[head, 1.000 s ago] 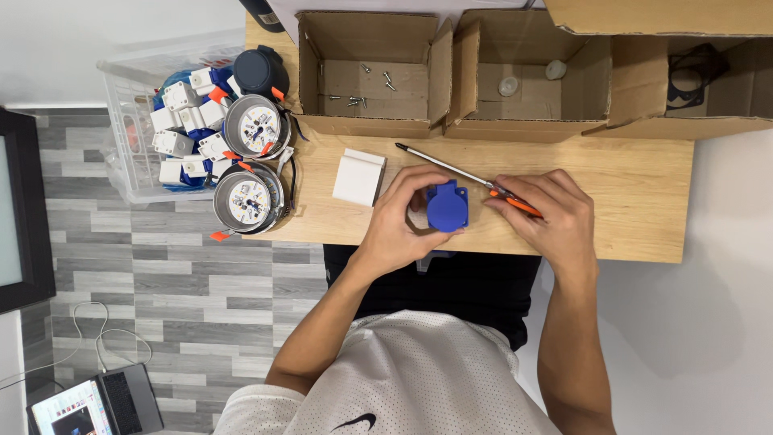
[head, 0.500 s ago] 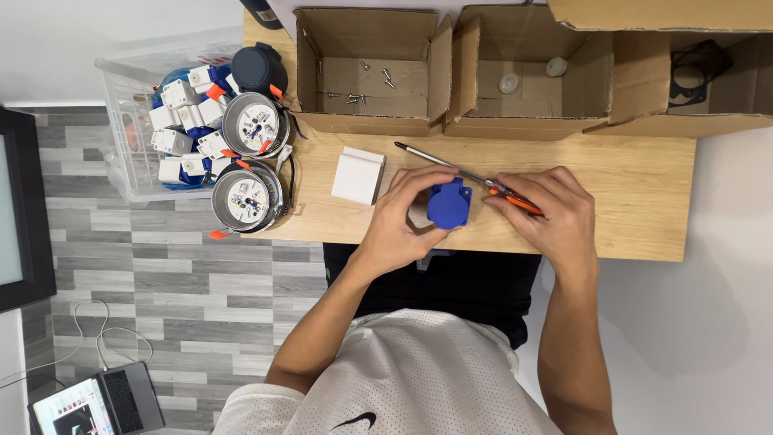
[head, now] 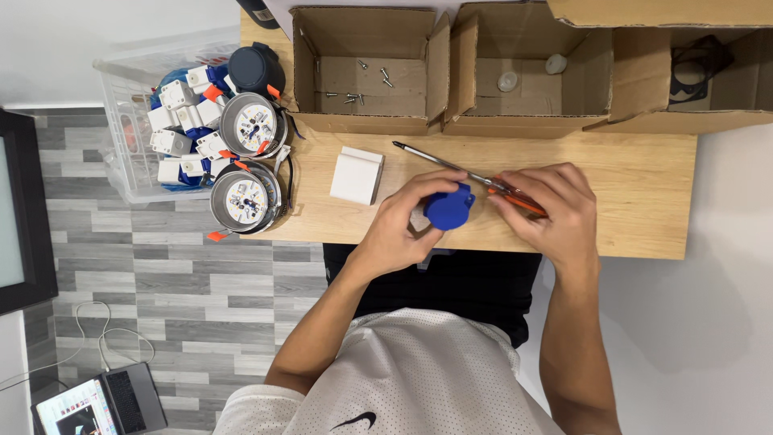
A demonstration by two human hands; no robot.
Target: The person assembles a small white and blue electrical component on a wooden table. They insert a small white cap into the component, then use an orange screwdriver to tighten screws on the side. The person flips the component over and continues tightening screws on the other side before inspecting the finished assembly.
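On desk: left hand grips blue cap; right hand clasps screwdriver; cardboard box holds screws.

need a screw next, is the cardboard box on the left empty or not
Not empty: the open left cardboard box has several loose screws lying on its bottom.

Bare worktop lies open right of the hands; cardboard boxes wall the back, a white block sits left.
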